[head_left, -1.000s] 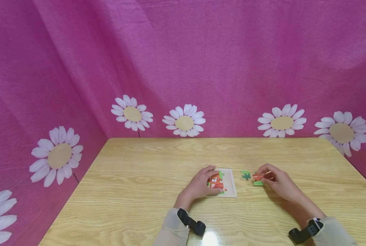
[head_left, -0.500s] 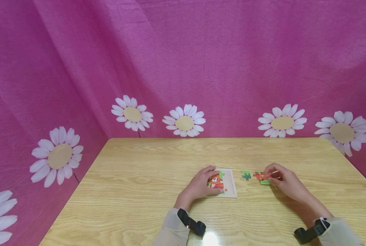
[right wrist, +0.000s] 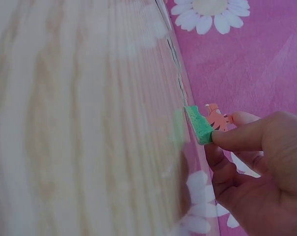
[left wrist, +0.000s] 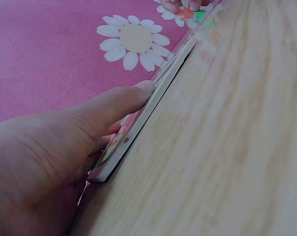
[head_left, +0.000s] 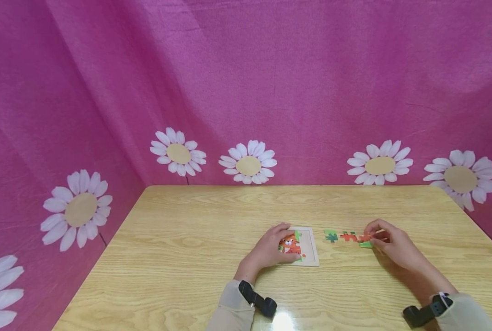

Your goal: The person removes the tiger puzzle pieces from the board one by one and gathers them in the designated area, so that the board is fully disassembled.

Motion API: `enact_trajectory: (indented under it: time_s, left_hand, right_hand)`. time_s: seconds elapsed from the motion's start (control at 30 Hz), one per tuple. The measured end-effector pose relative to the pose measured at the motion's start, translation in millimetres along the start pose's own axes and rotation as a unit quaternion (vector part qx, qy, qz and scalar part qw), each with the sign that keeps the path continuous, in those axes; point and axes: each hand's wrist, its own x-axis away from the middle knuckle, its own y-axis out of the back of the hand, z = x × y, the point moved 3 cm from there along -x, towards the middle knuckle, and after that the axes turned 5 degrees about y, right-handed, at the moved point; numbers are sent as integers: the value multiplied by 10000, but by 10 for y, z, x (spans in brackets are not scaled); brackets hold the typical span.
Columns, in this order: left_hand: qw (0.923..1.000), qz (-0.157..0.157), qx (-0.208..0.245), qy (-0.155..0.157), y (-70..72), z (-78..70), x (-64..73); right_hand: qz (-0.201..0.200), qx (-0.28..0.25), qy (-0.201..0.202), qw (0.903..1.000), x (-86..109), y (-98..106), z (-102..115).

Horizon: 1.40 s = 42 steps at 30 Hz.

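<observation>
Now, right hand (head_left: 397,248): it pinches a green-edged piece (right wrist: 201,125) with thumb and finger. It has gone a little way to the right, and the piece came with it.
Green-edged piece: orange with dark stripes. It is very low over the desk (head_left: 188,239) or touching it; it is hard to tell which.
Left hand (head_left: 266,248): it grips the puzzle frame (head_left: 308,248), thumb at the near edge, other fingers at the far side. It has stayed put.
Puzzle frame: flat on the desk, under the left hand. An orange animal picture (head_left: 290,246) shows on its left part; the right part is bare. The hand hides some of it.
Red piece (head_left: 348,236): on the desk, just left of the pinched one. More of it shows than a second ago.
Leaf piece (head_left: 331,236): green, lying between the frame and the red piece. It has not moved.
What the slide means: the loose pieces now make a wider row, so each one looks easier to see. No new piece has gone in the frame.
Pink cloth (head_left: 271,82): behind the desk, with big white flowers (head_left: 248,165).
</observation>
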Motion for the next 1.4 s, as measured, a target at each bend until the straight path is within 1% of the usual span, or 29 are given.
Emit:
enact_trajectory:
  time_s: [0.27,0.47,0.63,0.87,1.07,1.4]
  left_hand:
    - [10000,5,-79,-44,-2,9,-10]
    - [10000,23,78,49,7,13,-9]
    - [9999,23,97,22,15,14,-7]
    - [9999,36,154,28,16,20,3]
    - [9999,19,153,36,8,26,3]
    - [9999,32,128,64,-1,26,-4]
  right_hand:
    - [-71,7,19,10000,6,43,-61]
    - [-114,-7,34,9999,-2,55,-95]
    - [-49,-69,-80,9999,-7,48,-114]
    - [-74,16,21,10000,-16,45,-133]
    - [-57,-130,-115,9998,-22,37,-150]
    - [79,67,-232,9997,-62,39,-188]
